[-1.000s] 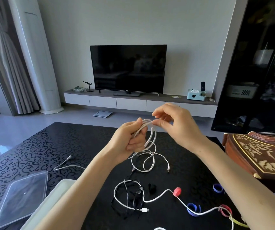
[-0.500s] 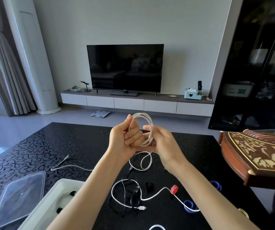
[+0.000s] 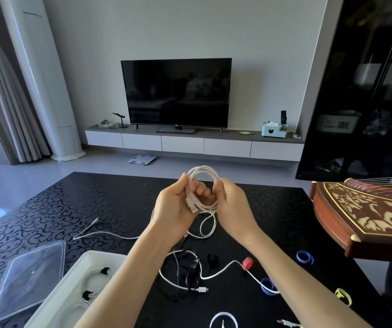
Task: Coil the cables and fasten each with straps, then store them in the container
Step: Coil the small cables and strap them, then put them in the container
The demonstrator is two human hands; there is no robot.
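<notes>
Coiling step, mid-way. My left hand (image 3: 173,204) is clenching one side of the white cable coil (image 3: 204,171), held up above the bench (image 3: 273,209), with the USB plug (image 3: 193,208) poking out under my fingers. My right hand (image 3: 231,204) is pinching the opposite side. A loose tail (image 3: 208,228) is drooping onto the bench, so probably more winding is needed. Next I'm likely keeping one grip on the loops and reaching for the red strap (image 3: 247,263). The white container (image 3: 76,280), lower left, is holding strapped coils.
</notes>
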